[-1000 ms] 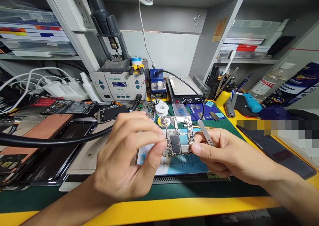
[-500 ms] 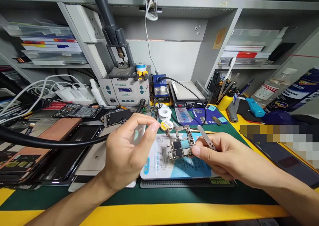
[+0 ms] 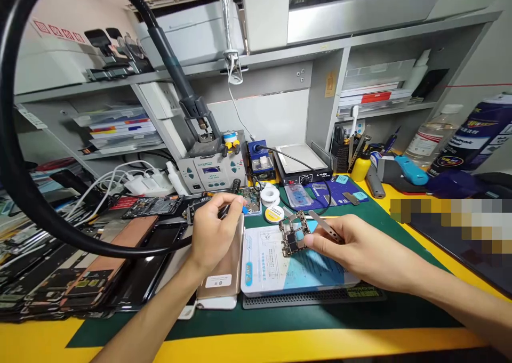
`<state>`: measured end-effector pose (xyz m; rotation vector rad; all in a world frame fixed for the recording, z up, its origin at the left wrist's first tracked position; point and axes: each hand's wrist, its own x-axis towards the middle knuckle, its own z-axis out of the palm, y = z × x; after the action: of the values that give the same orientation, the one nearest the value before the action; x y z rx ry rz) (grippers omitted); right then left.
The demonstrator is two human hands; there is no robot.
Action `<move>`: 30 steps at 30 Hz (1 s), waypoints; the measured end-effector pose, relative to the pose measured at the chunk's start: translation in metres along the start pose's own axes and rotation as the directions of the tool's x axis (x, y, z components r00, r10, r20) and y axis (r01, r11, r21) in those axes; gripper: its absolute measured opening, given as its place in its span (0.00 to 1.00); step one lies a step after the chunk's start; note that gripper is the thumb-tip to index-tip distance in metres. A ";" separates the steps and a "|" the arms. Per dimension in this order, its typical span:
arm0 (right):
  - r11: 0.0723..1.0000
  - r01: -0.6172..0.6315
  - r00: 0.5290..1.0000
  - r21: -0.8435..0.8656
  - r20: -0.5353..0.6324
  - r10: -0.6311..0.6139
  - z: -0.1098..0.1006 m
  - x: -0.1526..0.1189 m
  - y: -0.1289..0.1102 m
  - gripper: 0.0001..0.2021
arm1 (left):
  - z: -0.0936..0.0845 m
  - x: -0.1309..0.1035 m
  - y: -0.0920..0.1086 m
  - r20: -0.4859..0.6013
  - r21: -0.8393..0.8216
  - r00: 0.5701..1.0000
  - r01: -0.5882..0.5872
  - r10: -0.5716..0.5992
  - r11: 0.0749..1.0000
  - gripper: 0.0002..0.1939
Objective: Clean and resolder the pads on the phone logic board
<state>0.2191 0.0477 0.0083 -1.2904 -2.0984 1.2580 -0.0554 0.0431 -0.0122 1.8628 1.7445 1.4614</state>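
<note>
My right hand (image 3: 344, 243) holds a phone logic board (image 3: 293, 241) between thumb and fingers, over a white and blue box. The board is tilted, with dark and pale blue patches on its face. Metal tweezers (image 3: 326, 226) are tucked in the same hand, pointing up and left. Left of the board, my left hand (image 3: 216, 232) is raised with thumb and forefinger pinched together. A bit of blue shows beside these fingertips; whether it is held I cannot tell. The white and blue box (image 3: 266, 272) lies on a dark perforated pad (image 3: 296, 300).
Stacked phone parts (image 3: 132, 245) lie at left. A thick black hose (image 3: 16, 192) loops beside my left arm. Behind stand a hot air station (image 3: 212, 174), a solder spool (image 3: 270, 193) and a heating plate (image 3: 302, 160). Bottles (image 3: 432, 134) and a dark phone (image 3: 460, 240) are at right.
The view has swung left and up, showing more of the upper shelf and hose. The logic board has turned to a steeper angle in my right hand. My left hand's pinch now sits farther from the board.
</note>
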 end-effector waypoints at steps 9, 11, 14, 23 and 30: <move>0.982 0.077 0.997 -0.170 0.000 -0.078 -0.004 0.000 0.003 0.23 | 0.011 0.051 -0.026 0.161 0.430 0.987 -0.051 -0.020 0.901 0.18; 0.984 0.073 0.997 -0.163 0.009 -0.072 -0.005 0.000 0.002 0.23 | 0.009 0.054 -0.030 0.175 0.460 0.984 -0.045 -0.041 0.887 0.18; 0.989 0.049 0.999 -0.141 0.016 -0.047 -0.005 0.000 -0.001 0.22 | 0.001 0.054 -0.032 0.157 0.470 0.986 -0.025 -0.055 0.882 0.18; 0.993 0.100 0.995 -0.060 -0.002 -0.100 -0.009 -0.003 0.000 0.24 | -0.018 0.043 -0.010 0.235 0.380 0.971 -0.043 -0.052 0.924 0.18; 0.920 0.206 0.960 0.333 -0.252 -0.124 -0.018 0.006 0.002 0.23 | -0.011 0.008 0.032 0.651 0.164 0.742 -0.343 0.160 0.925 0.23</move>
<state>0.2291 0.0622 0.0150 -1.0179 -1.6852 1.2770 -0.0444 0.0360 0.0201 2.4350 1.4312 0.5206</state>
